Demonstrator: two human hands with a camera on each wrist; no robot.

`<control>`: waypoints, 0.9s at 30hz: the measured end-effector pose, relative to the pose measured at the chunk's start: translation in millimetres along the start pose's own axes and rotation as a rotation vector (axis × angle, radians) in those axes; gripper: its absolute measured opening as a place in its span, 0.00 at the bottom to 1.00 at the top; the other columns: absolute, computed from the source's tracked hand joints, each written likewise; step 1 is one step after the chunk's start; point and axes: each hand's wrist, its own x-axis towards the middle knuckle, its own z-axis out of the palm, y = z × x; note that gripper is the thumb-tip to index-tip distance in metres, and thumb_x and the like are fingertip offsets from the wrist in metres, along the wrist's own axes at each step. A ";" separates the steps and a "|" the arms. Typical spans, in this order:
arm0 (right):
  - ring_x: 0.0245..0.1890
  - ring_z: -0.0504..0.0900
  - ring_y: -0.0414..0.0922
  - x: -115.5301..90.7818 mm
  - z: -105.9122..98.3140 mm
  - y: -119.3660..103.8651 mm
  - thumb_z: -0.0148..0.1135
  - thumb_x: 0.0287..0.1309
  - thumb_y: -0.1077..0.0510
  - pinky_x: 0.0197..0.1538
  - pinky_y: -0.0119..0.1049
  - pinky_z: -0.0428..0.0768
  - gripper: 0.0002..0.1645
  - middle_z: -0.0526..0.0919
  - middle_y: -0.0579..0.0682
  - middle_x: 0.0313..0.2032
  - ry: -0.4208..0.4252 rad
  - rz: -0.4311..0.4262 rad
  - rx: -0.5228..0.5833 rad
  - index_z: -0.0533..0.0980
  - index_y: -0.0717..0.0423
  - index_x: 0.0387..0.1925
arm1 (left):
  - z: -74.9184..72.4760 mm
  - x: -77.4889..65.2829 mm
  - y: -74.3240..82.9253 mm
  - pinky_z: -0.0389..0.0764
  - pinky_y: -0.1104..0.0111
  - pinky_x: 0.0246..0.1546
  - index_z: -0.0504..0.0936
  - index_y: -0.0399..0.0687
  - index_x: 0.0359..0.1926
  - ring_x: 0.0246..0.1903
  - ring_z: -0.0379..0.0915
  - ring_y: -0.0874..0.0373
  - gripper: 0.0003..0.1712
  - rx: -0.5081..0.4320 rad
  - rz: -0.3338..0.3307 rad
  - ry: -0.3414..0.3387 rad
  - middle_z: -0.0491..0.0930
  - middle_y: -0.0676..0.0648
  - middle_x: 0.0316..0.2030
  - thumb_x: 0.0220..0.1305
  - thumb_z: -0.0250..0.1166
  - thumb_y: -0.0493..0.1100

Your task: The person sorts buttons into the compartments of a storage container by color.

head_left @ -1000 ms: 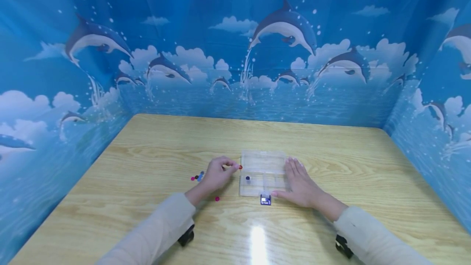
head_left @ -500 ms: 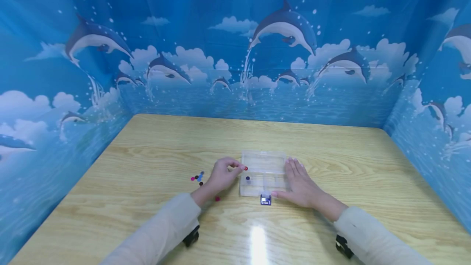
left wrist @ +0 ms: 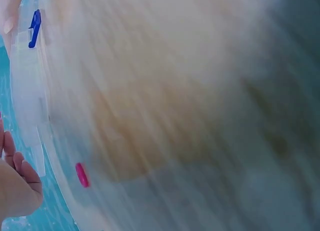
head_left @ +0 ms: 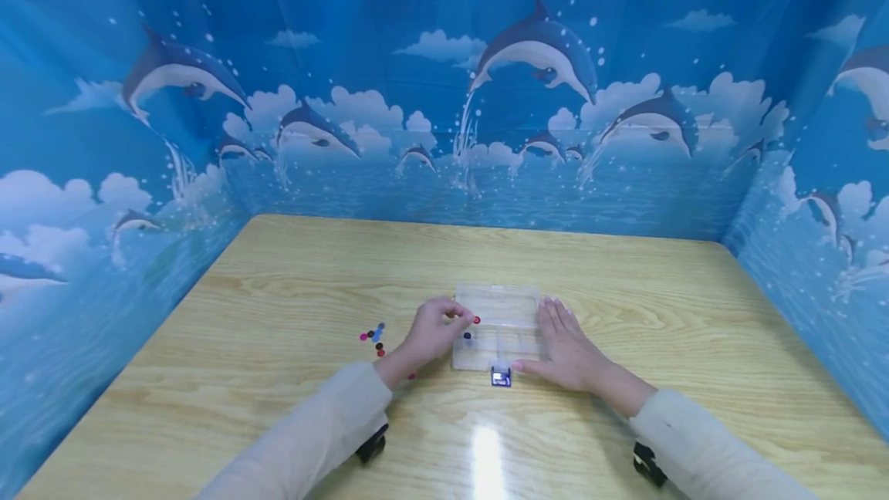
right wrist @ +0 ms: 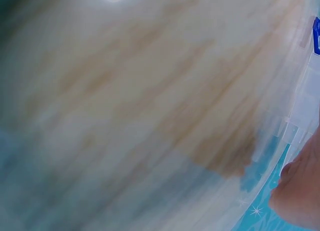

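My left hand (head_left: 432,332) pinches a small red button (head_left: 476,320) between thumb and fingertips, over the left part of a clear plastic divided box (head_left: 479,361). The box lies with its transparent lid (head_left: 500,299) folded back, and a blue clasp (head_left: 501,376) hangs at its front edge. A dark blue button (head_left: 468,336) sits in the left compartment, just below my left fingertips. With fingers extended, my right hand (head_left: 569,349) rests against the box's right side, its thumb near the clasp. In the left wrist view the left hand (left wrist: 20,186) is partly cut off.
Left of the box lies a loose group of small buttons: pink (head_left: 363,337), blue (head_left: 376,336), black (head_left: 379,346) and red (head_left: 380,353). Another pink button (left wrist: 82,175) lies nearer, mostly behind the left wrist in the head view. A dolphin-print curtain (head_left: 444,137) surrounds the wooden table (head_left: 625,276).
My left hand has moved rightward with the red button, from the box's left edge to over the box. A black and a red button on the table have come into view. The right hand stays put.
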 end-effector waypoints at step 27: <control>0.70 0.40 0.65 1.2 0.6 0.2 0.52 0.53 0.28 0.70 0.56 0.44 0.63 0.42 0.71 0.69 0.004 -0.003 -0.007 0.44 0.75 0.67 | 17.0 3.8 3.2 0.73 0.62 0.47 0.85 0.45 0.24 0.35 0.73 0.58 0.04 0.195 0.167 -0.009 0.83 0.50 0.28 0.54 0.67 0.38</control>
